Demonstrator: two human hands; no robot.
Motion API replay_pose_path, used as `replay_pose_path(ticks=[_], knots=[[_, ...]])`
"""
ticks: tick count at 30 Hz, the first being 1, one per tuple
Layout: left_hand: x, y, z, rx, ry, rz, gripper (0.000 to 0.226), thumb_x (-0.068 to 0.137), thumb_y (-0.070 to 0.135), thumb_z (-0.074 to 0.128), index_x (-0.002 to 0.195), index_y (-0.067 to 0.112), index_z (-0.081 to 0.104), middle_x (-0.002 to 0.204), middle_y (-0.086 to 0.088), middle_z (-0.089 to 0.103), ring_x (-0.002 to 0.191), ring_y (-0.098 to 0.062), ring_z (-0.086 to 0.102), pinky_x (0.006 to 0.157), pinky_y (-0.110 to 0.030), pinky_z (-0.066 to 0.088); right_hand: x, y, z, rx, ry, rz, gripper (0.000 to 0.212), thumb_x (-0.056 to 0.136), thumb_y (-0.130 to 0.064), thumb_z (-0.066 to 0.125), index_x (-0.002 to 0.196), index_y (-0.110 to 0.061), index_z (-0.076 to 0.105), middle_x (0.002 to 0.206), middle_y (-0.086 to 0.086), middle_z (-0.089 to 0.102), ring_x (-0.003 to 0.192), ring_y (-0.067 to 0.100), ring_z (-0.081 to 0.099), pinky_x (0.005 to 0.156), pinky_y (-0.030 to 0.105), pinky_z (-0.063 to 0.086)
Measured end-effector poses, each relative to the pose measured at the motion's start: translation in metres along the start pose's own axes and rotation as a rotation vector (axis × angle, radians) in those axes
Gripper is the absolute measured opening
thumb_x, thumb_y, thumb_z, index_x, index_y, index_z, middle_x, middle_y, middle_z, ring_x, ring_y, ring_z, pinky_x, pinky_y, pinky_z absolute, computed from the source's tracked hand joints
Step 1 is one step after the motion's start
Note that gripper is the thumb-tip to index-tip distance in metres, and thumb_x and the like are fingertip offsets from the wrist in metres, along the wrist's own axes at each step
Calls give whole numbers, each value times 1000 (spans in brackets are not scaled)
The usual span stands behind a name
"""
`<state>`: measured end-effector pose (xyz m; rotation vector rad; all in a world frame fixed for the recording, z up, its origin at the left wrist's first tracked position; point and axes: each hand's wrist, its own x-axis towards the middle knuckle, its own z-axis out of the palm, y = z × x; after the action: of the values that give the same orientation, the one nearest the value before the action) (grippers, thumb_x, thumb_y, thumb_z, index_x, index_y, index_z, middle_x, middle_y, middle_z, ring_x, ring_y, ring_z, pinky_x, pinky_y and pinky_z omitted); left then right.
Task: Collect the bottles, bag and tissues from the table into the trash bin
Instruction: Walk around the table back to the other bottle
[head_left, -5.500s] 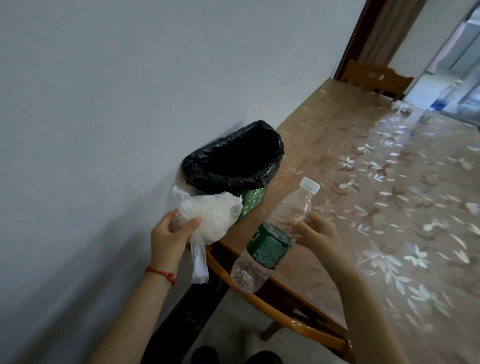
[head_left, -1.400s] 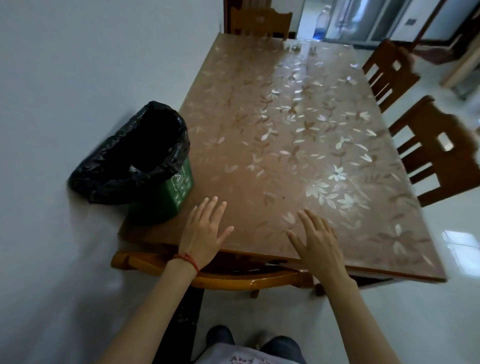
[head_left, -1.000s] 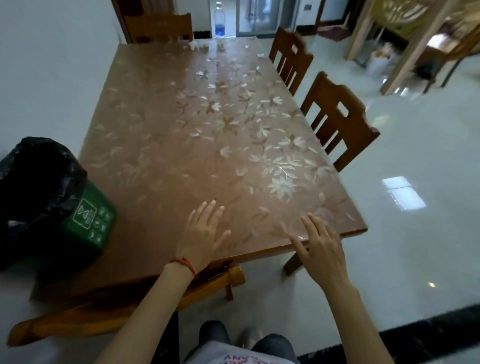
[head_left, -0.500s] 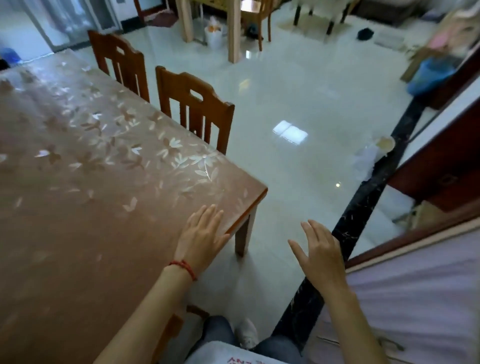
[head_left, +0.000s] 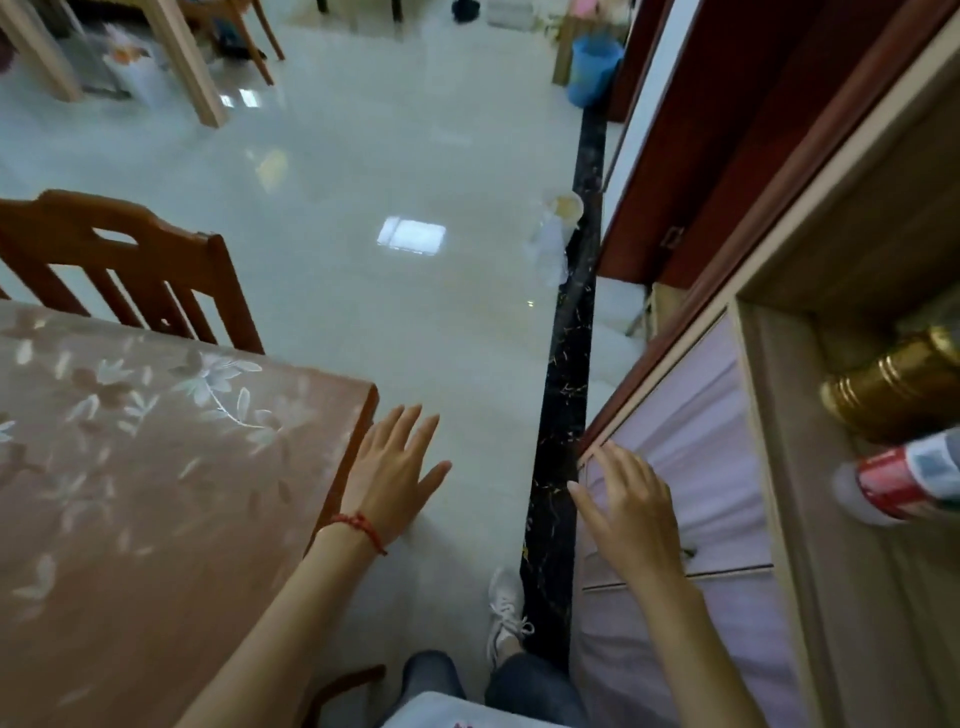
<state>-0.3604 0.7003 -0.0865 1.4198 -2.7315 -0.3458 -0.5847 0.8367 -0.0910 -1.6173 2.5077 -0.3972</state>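
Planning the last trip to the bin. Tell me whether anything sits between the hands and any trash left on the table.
No trash shows on the visible table corner, and the bin is out of view. Both hands, left and right, are open and empty, so nothing visible blocks them.

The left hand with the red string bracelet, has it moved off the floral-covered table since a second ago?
Yes. The left hand lay over the floral-covered table then; now it hangs past the table's right corner, above the pale floor.

The table (head_left: 156, 467), covered with a brown flower-printed sheet, shows only its bare near corner at lower left, while the glossy pale tiled floor (head_left: 389, 156) beside it carries a wooden chair (head_left: 124, 270) and a blue bucket (head_left: 592, 70).
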Motion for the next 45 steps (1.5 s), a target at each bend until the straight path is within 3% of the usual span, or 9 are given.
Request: replay_pose_path(ticks=[5,11,15,21,25,29,33,39,45], knots=[[58,16,5,-15,-8,30,66,90,54,22,121,6,56,123,-19,60,115,-38,55,89,-51,48,50,21,-1,3,15,12,61,84,-49,37,120,-4,57,123,16,60,115,31,55,92,45,46],[141,35,-1,-41,53,13,58,84,47,36,122,7,54,125,-18,59,116,-38,54,91,-51,46,134,41,-11,25,32,13,53,81,-40,52,118,-3,58,122,16,60,115,33,55,92,46,45],[187,41,-10,-33,72,13,58,84,47,35,122,7,54,124,-18,59,116,-38,54,91,-50,47,186,48,-18,0,19,5,57,83,-48,41,117,-5,59,121,15,61,114,32,56,90,46,46],[266,26,-16,-44,36,-13,71,92,56,11,121,8,54,122,-18,61,114,-38,56,89,-51,49,269,52,-15,-15,-10,-15,59,83,-48,37,115,-4,60,119,17,62,111,33,58,88,46,48],[331,4,-19,-51,38,-23,69,93,55,10,120,8,53,120,-18,62,112,-38,58,89,-50,49,338,49,-5,-12,-8,-4,54,82,-45,46,114,-4,61,118,17,63,111,33,58,89,47,47],[401,-21,-29,-38,31,-29,71,93,55,9,118,8,56,118,-18,63,110,-37,59,88,-49,49,414,37,1,-13,-22,-9,59,83,-49,39,116,-5,60,121,16,61,114,32,56,93,46,45],[461,-42,-37,-35,35,-36,71,93,54,9,118,8,57,118,-17,63,110,-36,59,87,-48,50,478,24,0,-29,3,-19,54,83,-43,50,119,-5,59,124,16,59,118,33,53,97,45,41],[529,-61,-42,-26,21,-69,57,84,47,33,116,7,58,119,-17,63,111,-36,59,87,-49,50,551,21,2,-15,-6,-35,53,90,-41,52,131,-8,48,138,13,47,132,28,38,107,38,29],[581,-76,-46,-52,12,-166,71,94,53,8,116,7,58,119,-15,63,111,-35,59,87,-47,51,628,19,11,-20,-44,-106,55,90,-45,49,132,-9,47,140,11,45,133,26,36,108,37,27]])
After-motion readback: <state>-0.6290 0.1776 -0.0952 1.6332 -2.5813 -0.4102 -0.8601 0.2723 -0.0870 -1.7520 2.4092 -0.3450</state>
